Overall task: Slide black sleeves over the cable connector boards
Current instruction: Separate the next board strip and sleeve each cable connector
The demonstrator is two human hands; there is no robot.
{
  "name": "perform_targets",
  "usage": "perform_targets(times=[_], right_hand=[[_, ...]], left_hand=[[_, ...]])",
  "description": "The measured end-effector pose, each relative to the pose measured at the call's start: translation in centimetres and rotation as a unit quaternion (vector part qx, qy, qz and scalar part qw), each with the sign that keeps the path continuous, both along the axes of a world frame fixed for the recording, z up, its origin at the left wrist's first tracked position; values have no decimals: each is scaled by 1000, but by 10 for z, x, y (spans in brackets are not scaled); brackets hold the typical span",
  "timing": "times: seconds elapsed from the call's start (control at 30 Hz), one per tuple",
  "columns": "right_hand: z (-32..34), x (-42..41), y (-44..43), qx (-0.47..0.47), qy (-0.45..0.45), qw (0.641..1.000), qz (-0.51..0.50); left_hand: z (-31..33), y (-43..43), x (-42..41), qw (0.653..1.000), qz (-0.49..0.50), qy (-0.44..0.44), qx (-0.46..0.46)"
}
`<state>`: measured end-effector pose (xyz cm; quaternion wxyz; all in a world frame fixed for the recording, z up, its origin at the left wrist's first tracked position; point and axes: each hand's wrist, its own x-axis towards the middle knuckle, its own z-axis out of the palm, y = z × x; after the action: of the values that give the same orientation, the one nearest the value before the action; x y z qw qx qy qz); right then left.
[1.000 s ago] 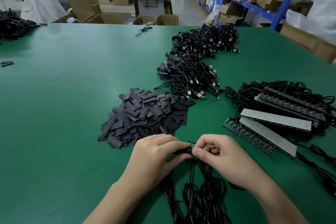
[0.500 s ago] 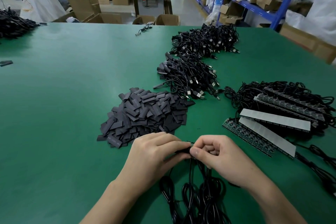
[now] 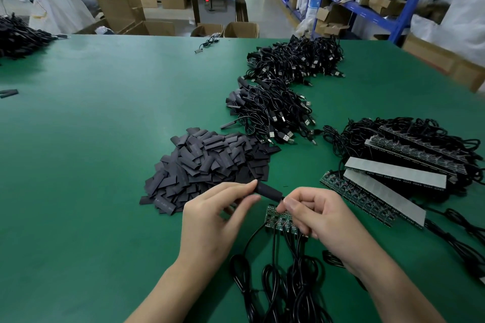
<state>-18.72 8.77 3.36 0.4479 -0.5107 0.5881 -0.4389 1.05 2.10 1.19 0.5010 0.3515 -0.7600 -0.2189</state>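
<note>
Left hand (image 3: 210,220): pinches one end of black sleeve (image 3: 269,191).
Right hand (image 3: 322,215): pinches its other end, above connector boards (image 3: 275,220) on worktop (image 3: 105,165).

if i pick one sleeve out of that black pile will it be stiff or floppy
Probably light and soft: the sleeves in the pile lie flat and thin. Likely holds a tube shape when squeezed open, like the sleeve the left hand pinches. Unlikely to roll while flat.

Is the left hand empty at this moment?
No, the left hand pinches a black sleeve between thumb and fingers, close to the green boards that the right hand holds.
</note>
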Motion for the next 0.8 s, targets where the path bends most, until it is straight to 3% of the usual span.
perform_targets(times=[0.23,0.33,0.47,0.6,0.7,0.8], right_hand=[[-4,0,1,-1,14,1000,0],[-4,2,0,-5,29,1000,4],[1,1,3,-16,116,993,30],[15,-13,9,5,255,965,68],[29,-22,9,-5,260,965,35],[46,-33,-7,-58,278,958,-45]], left_hand=[[1,1,-1,1000,-28,9,9],[1,3,-3,993,-25,64,98],[1,3,-10,920,-83,221,312],[3,0,-6,886,-91,281,357],[0,-3,-4,914,-94,208,335],[-7,-5,-4,979,-50,-42,194]])
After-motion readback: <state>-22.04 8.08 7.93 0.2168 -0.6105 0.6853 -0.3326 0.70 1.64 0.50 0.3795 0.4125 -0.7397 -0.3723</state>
